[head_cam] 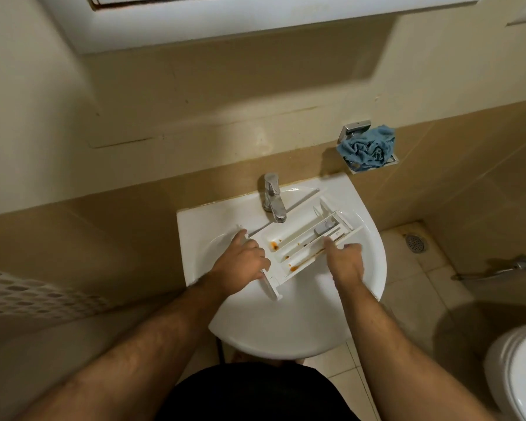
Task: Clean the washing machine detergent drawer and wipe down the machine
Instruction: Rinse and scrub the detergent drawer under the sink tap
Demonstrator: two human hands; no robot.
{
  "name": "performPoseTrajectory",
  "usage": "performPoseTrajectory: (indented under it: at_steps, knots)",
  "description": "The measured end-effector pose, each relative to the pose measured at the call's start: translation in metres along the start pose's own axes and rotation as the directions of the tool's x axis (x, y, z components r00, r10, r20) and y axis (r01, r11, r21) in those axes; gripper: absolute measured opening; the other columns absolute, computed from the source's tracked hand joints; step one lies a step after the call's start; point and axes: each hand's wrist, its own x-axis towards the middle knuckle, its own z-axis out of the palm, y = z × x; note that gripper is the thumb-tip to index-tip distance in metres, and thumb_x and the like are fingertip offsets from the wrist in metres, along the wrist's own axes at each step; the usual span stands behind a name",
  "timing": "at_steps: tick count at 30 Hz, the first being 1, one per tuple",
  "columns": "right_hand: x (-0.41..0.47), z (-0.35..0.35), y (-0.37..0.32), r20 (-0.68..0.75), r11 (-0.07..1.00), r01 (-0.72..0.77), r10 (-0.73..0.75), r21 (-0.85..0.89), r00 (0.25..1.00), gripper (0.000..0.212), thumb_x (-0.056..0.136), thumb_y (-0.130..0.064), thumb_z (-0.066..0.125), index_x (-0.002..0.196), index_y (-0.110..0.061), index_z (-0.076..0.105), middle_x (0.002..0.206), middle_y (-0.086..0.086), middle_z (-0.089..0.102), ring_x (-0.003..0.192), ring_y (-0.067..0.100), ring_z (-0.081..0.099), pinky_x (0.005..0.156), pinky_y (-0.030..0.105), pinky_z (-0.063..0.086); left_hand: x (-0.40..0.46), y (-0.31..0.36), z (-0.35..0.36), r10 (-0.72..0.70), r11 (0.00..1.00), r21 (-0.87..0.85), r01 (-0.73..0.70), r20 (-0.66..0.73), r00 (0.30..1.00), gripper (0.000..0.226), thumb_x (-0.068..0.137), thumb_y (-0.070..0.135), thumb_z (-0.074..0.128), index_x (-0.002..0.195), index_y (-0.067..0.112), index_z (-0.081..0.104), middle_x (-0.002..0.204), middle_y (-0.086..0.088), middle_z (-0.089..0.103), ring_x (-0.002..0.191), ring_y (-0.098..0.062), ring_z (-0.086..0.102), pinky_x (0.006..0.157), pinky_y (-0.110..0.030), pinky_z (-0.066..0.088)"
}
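A white detergent drawer [298, 238] lies slanted across the white sink [274, 326], under the chrome tap [273, 198]. Its compartments carry brown-orange stains. My left hand [240, 262] grips the drawer's front panel end at the lower left. My right hand [345, 261] holds the drawer's near long side, with one finger stretched along the rim. A crumpled blue cloth [366, 147] sits in a metal wall holder to the right of the tap.
A toilet [516, 369] stands at the lower right. A floor drain [416, 243] and a hose sprayer [516, 265] lie on the tiled floor to the right of the sink. A perforated white basket [28, 293] is at the left. A cabinet hangs overhead.
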Motion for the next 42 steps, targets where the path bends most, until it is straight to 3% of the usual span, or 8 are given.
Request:
performPoseTrajectory:
  at_steps: [2, 4, 9, 15, 25, 31, 36, 42]
  knots:
    - [-0.005, -0.005, -0.007, -0.176, 0.984, 0.158, -0.171, -0.086, 0.969, 0.039, 0.087, -0.046, 0.064, 0.108, -0.019, 0.047, 0.100, 0.000, 0.058, 0.087, 0.024, 0.062, 0.068, 0.032, 0.049, 0.003, 0.001, -0.003, 0.007, 1.000, 0.016, -0.007, -0.014, 1.000, 0.027, 0.100, 0.041, 0.047, 0.118, 0.031, 0.063, 0.123, 0.006, 0.062, 0.124, -0.021, 0.047, 0.117, -0.047, 0.003]
    - [-0.008, -0.004, -0.020, -0.233, 0.929, 0.331, -0.362, -0.163, 0.903, 0.025, 0.089, -0.041, 0.061, 0.099, -0.020, 0.051, 0.092, -0.003, 0.059, 0.082, 0.020, 0.062, 0.059, 0.025, 0.042, 0.008, 0.002, -0.006, 0.014, 1.000, 0.010, -0.014, -0.038, 0.999, 0.026, 0.100, 0.041, 0.046, 0.115, 0.031, 0.064, 0.118, 0.007, 0.063, 0.120, -0.021, 0.049, 0.116, -0.045, 0.005]
    - [-0.011, 0.021, -0.060, 0.013, 0.729, 0.631, -0.652, -0.264, 0.758, 0.016, 0.093, -0.031, 0.056, 0.085, -0.017, 0.060, 0.082, -0.003, 0.064, 0.073, 0.014, 0.058, 0.060, 0.026, 0.041, 0.018, -0.005, -0.019, 0.048, 0.998, 0.039, -0.044, -0.112, 0.993, 0.023, 0.098, 0.042, 0.046, 0.102, 0.030, 0.066, 0.101, 0.006, 0.064, 0.105, -0.020, 0.055, 0.111, -0.045, 0.017]
    - [-0.005, 0.058, -0.110, 0.331, 0.660, 0.716, -0.639, -0.228, 0.694, 0.038, 0.090, -0.038, 0.064, 0.120, -0.015, 0.062, 0.103, 0.003, 0.069, 0.092, 0.021, 0.064, 0.080, 0.034, 0.051, 0.028, -0.010, -0.029, 0.070, 0.995, 0.084, -0.059, -0.134, 0.989, 0.023, 0.098, 0.042, 0.048, 0.096, 0.029, 0.066, 0.096, 0.005, 0.064, 0.099, -0.021, 0.058, 0.111, -0.043, 0.023]
    - [0.008, 0.075, -0.137, 0.376, 0.539, 0.722, -0.620, -0.433, 0.688, 0.027, 0.087, -0.033, 0.065, 0.106, -0.014, 0.067, 0.096, 0.008, 0.072, 0.090, 0.027, 0.066, 0.075, 0.034, 0.053, 0.027, -0.003, -0.026, 0.027, 0.996, 0.086, -0.008, -0.216, 0.976, 0.018, 0.080, 0.043, 0.071, 0.068, 0.031, 0.067, 0.070, 0.011, 0.060, 0.073, -0.013, 0.060, 0.100, -0.039, 0.044]
    - [0.013, 0.070, -0.141, 0.428, 0.553, 0.721, -0.580, -0.418, 0.693, 0.024, 0.089, -0.027, 0.064, 0.111, -0.017, 0.067, 0.099, 0.003, 0.072, 0.091, 0.023, 0.066, 0.071, 0.028, 0.046, 0.029, 0.001, -0.020, -0.027, 1.000, -0.014, 0.025, -0.134, 0.991, 0.021, 0.095, 0.040, 0.051, 0.091, 0.028, 0.068, 0.090, 0.006, 0.066, 0.097, -0.020, 0.059, 0.112, -0.047, 0.021]
    - [0.017, 0.069, -0.143, 0.454, 0.539, 0.734, -0.577, -0.413, 0.679, 0.026, 0.092, -0.025, 0.062, 0.116, -0.015, 0.066, 0.105, 0.005, 0.071, 0.097, 0.025, 0.065, 0.084, 0.038, 0.053, 0.030, 0.000, -0.017, -0.058, 0.997, -0.064, 0.052, -0.104, 0.993, 0.025, 0.098, 0.041, 0.046, 0.101, 0.028, 0.067, 0.102, 0.005, 0.065, 0.107, -0.020, 0.057, 0.116, -0.046, 0.005]
    - [0.018, 0.070, -0.143, 0.462, 0.550, 0.734, -0.571, -0.399, 0.679, 0.027, 0.095, -0.024, 0.060, 0.121, -0.017, 0.064, 0.108, 0.004, 0.071, 0.097, 0.023, 0.065, 0.082, 0.033, 0.050, 0.029, 0.000, -0.020, -0.059, 0.993, -0.109, 0.051, -0.077, 0.995, 0.026, 0.099, 0.041, 0.043, 0.104, 0.029, 0.066, 0.106, 0.006, 0.065, 0.109, -0.019, 0.057, 0.117, -0.047, -0.007]
